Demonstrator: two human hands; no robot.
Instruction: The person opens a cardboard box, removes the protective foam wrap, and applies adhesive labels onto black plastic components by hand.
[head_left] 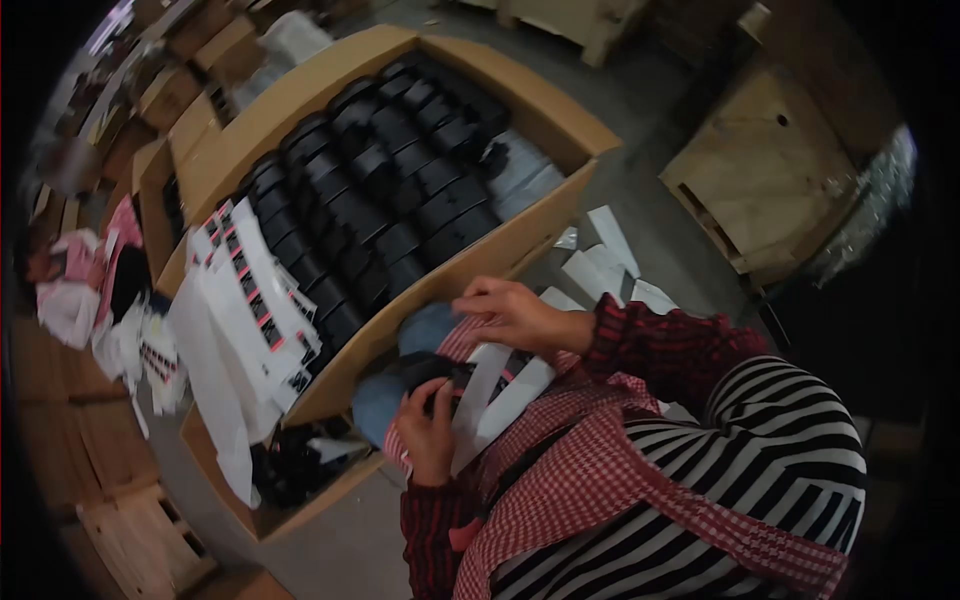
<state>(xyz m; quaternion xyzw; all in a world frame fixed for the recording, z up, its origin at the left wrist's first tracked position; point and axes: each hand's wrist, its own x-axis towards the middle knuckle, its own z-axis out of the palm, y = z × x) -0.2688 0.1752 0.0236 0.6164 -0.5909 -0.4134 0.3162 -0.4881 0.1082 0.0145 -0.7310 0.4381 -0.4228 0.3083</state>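
My left hand (pixel 428 432) is closed, its fingers and thumb pinching the edge of a dark rounded plastic part (pixel 428 370) above my lap. My right hand (pixel 522 317) hovers just beyond that part, fingers bent and apart, with nothing visible in them. A white label sheet (pixel 492 412) with dark and pink printing lies on my lap between the hands, one strip of it lifted. Ahead stands a large cardboard box (pixel 565 205) filled with rows of black plastic parts (pixel 385 165). More label sheets (pixel 250 290) hang over its left side.
A smaller open box (pixel 225 480) with black pieces sits below the large one. White paper scraps (pixel 600 265) litter the floor at right, near a wooden crate (pixel 765 170). Another person (pixel 80 270) sits at far left among cardboard boxes. A wooden pallet (pixel 145 540) lies lower left.
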